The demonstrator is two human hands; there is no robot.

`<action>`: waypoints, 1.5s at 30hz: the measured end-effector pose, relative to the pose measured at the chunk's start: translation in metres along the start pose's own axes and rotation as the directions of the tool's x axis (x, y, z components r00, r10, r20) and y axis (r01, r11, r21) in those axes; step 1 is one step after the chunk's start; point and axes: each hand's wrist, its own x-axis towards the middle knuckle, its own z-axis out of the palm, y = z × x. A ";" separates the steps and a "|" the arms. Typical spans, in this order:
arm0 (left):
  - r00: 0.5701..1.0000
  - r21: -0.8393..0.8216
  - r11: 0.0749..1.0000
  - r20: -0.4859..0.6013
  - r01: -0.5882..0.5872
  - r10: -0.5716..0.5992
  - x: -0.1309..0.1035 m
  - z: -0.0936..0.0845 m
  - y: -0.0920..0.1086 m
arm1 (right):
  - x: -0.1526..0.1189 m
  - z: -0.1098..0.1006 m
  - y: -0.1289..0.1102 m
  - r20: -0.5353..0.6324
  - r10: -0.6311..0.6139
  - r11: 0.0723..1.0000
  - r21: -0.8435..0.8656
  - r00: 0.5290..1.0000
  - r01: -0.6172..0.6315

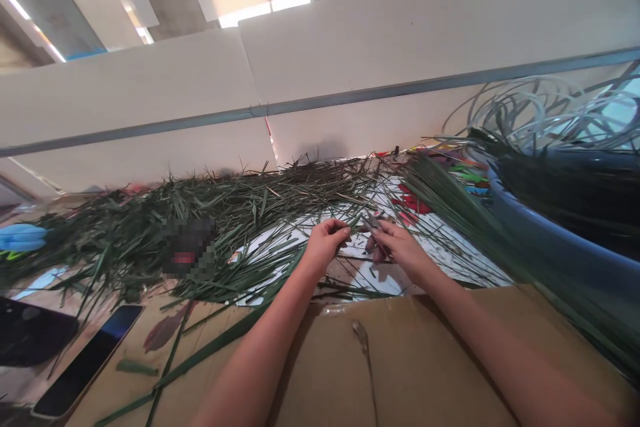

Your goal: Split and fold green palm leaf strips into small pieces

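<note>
Near the middle of the view, my left hand [326, 240] pinches a short green leaf blade [355, 221] between thumb and fingers. My right hand [399, 243] is wrapped round a pair of scissors [371, 220], its dark blades pointing left towards the leaf. Whether the blades touch the leaf is too small to make out. Below both hands lies a white patterned sheet [280, 240] strewn with leaf bits. Long green leaves [235, 270] lie beside my left forearm. Straight ahead is a heap of loose cut leaves [280, 190].
Cardboard [425, 360] covers the near side, with a dried stalk [361, 337] on it. A phone [90, 360] lies at left. A blue tub [560, 233] holding dark leaves stands at right, near coiled clear strips [550, 110]. A white partition [400, 47] closes the back.
</note>
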 end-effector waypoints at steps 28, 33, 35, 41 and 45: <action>0.995 0.009 1.000 0.097 0.028 -0.029 -0.007 0.010 -0.008 | -0.004 0.008 0.001 0.013 -0.104 0.991 -0.082 0.994 0.105; 0.994 0.026 0.999 0.101 0.029 -0.031 -0.009 0.011 -0.010 | -0.001 0.009 0.005 -0.029 -0.102 0.990 -0.099 0.994 0.099; 0.994 0.026 0.999 0.105 0.035 -0.037 -0.010 0.012 -0.009 | 0.000 0.008 0.006 -0.032 -0.103 0.991 -0.091 0.994 0.100; 0.995 0.090 0.996 0.098 -0.016 0.007 -0.008 0.012 -0.009 | -0.003 0.003 -0.001 -0.073 -0.065 0.997 -0.053 0.995 0.062; 0.994 0.181 0.982 0.100 -0.051 0.034 -0.006 0.012 -0.013 | 0.001 -0.003 0.001 -0.062 -0.217 0.968 -0.144 0.974 0.206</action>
